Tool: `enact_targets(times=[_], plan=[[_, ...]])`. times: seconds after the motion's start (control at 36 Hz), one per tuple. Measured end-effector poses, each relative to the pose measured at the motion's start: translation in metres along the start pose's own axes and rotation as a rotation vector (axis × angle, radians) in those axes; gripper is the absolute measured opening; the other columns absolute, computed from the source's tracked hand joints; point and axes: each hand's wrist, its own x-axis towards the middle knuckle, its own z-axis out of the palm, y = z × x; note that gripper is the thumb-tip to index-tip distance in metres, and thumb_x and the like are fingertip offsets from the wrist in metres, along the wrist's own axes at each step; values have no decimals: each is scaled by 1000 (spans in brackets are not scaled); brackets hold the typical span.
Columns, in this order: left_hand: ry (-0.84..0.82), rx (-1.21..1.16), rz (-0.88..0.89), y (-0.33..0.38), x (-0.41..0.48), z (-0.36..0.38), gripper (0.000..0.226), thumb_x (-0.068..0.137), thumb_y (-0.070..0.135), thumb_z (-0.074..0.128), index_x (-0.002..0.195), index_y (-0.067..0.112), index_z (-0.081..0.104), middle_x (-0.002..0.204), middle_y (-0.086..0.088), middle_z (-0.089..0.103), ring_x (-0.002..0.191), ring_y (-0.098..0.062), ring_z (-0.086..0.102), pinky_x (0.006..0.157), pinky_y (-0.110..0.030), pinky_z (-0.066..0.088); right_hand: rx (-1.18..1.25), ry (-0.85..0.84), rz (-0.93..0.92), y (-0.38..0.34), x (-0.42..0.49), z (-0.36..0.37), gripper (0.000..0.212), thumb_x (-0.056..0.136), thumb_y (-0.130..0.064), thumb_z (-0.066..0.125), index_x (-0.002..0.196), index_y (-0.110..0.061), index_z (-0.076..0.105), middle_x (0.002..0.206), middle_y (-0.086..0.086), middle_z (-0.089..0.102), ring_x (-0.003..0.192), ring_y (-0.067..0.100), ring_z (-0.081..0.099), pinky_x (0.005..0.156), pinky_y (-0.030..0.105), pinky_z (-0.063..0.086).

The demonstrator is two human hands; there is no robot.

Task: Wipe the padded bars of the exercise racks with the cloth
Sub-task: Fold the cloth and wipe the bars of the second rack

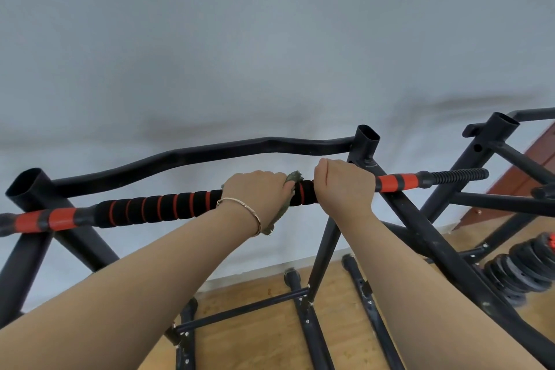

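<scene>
**Wiping in progress: both hands on the padded bar, cloth under the left**

The padded bar point(156, 207), black foam ringed with red, is lying across the top of the near rack point(327, 237), running from 9 o'clock to 3 o'clock with a slight rise toward the right. The left hand point(255, 189) is closing over the bar just left of centre, clamped on the cloth point(292, 179); a grey fold is showing above the knuckles at 12 o'clock and a tail is hanging below the wrist at 6 o'clock, beside a thin bracelet point(243, 204). The right hand point(345, 183) is gripping the bar bare, fist closed around it, just beside the left with a short stretch of foam between them. It appears to be steadying the bar while the left does the wiping.

The foam from the left hand out toward 9 o'clock, and the red end sleeve point(396, 182) and ribbed tip point(459, 176) toward 3 o'clock, are lying uncovered; whether they are already clean cannot be told.

The next move probably calls for sliding the wrapped cloth along the foam toward 9 o'clock while the right hand is holding the bar against rolling or sliding on the frame. A second rack point(480, 159) is standing at 2 o'clock, with weight plates point(516, 273) on the floor point(270, 339) at 4 o'clock; its bars probably remain to be done.
</scene>
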Motion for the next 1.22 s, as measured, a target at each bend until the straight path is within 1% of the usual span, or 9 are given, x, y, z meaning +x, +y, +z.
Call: enact_targets(times=[0.22,0.36,0.44,0.69,0.83,0.97,1.06,1.17,1.22], plan=[[-14,-123,-85,-6,5,2,33,103,37,27,92,19,51,70,6,47,72,-20,52,64,-32,40,-14,-18,-24,-1,0,-3,13,62,4,47,62,-9,46,48,2,33,42,18,25,50,19,16],[-3,-151,17,-10,-1,-3,33,103,41,26,101,21,52,85,4,62,78,-18,60,67,-35,50,-25,-28,-13,-1,1,-3,21,57,7,54,61,-10,43,51,1,26,42,18,23,52,18,10],[7,-184,-30,-3,-3,-1,37,100,47,26,86,26,52,70,8,63,65,-14,61,65,-34,52,-65,-16,-13,-2,2,0,22,57,7,57,61,-10,44,49,1,29,43,18,22,51,20,12],[41,-82,-94,3,4,-2,34,103,42,32,89,24,57,79,4,62,75,-19,61,68,-35,52,-73,-12,-54,-1,4,4,18,57,9,43,63,-7,47,47,4,36,44,19,22,50,21,21],[-8,-200,-274,3,24,-4,48,104,38,25,67,19,49,72,0,54,64,-18,51,59,-30,40,-26,-22,-57,-1,5,0,18,61,6,35,63,-6,49,46,5,35,43,18,24,49,21,23],[-47,-67,-169,-23,10,-9,15,97,14,49,111,12,52,82,-1,47,78,-22,50,65,-33,48,-54,-47,-46,0,4,-3,19,55,10,46,61,-8,46,51,2,22,43,17,22,50,20,21],[35,-14,-204,-42,-7,-8,33,95,17,54,126,17,45,91,1,45,78,-20,45,64,-31,42,-37,-57,-35,0,5,-5,21,53,11,50,61,-8,46,51,2,22,43,17,22,50,20,21],[57,100,18,-50,-24,5,57,84,47,65,130,22,41,105,3,52,89,-19,56,70,-32,49,-56,-158,-13,-2,11,-8,22,59,9,67,65,-6,51,49,2,26,41,18,26,48,21,26],[111,110,42,-44,-28,13,39,95,55,39,111,22,53,89,5,57,72,-18,55,63,-33,45,-127,-332,-48,-2,17,-13,19,71,2,72,79,-5,56,53,1,31,45,21,35,47,23,29]])
